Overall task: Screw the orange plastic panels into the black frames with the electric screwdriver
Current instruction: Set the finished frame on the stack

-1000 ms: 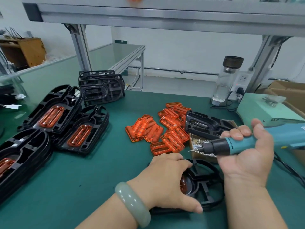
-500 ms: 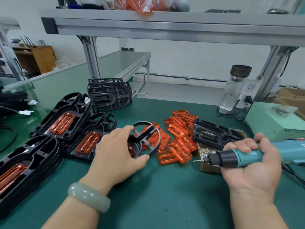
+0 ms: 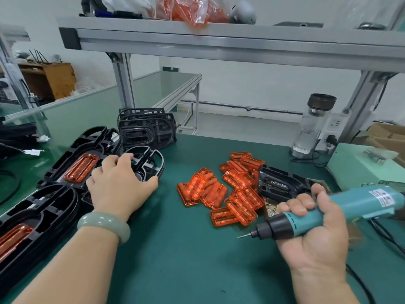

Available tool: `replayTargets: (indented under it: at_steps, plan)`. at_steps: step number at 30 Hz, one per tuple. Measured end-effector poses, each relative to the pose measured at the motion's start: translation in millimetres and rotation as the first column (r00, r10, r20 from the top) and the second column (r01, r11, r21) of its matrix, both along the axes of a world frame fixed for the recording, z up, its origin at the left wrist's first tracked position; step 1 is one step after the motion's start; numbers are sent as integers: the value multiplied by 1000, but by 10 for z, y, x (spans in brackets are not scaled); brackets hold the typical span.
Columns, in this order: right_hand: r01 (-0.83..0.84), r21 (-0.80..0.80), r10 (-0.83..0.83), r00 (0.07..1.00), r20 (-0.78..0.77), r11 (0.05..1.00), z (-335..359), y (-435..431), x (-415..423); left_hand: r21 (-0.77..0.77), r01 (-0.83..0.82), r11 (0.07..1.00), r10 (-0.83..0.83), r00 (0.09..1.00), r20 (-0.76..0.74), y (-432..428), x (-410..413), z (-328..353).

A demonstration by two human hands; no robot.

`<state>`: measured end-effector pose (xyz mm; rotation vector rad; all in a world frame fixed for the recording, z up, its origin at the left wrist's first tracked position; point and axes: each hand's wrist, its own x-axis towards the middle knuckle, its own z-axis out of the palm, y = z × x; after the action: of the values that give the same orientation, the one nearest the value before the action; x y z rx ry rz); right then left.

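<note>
The left hand (image 3: 119,185), a pale green bracelet (image 3: 105,224) on its wrist, lies over a black frame (image 3: 158,165) at the left-centre of the green mat (image 3: 186,260), fingers curled into its ribs and thumb along the near rim, gripping it; the palm hides whether a panel sits inside. That frame touches a black frame with an orange panel fitted in it (image 3: 63,163), and a low stack of more fitted frames (image 3: 43,207) runs off the lower left. Behind them stands a stack of bare black frames (image 3: 146,131). The right hand (image 3: 313,233) is wrapped round the teal electric screwdriver (image 3: 328,211), held above the mat with its bit pointing left. Between the hands, nearer the right one, lies the loose pile of orange panels (image 3: 230,189). Just beside the pile, a small open box (image 3: 270,209) holds screws (only a corner of them shows), because another black frame (image 3: 278,185) lies across its top. On the overhead shelf (image 3: 219,38) a clear plastic bag (image 3: 190,9) holds more orange parts. A clear bottle with a dark lid (image 3: 313,126) stands at the far right edge; what it holds cannot be told
</note>
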<state>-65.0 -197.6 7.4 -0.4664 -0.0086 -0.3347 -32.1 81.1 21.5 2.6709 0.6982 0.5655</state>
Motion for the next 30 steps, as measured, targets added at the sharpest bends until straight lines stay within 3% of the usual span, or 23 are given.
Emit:
replayTargets:
  at_steps: [19, 25, 30]
  plan:
    - [-32, -35, 31, 999, -16, 999, -50, 20, -6, 94, 55, 994, -59, 998, 38, -163, -32, -151]
    - [-24, -69, 20, 998, -54, 997, -20, 4, -4, 149, 216, 965, -243, 950, 196, -342, 41, -42]
    - [12, -63, -18, 995, -95, 998, -18, -7, 35, 101, 361, 927, -375, 907, 192, -458, 299, 156]
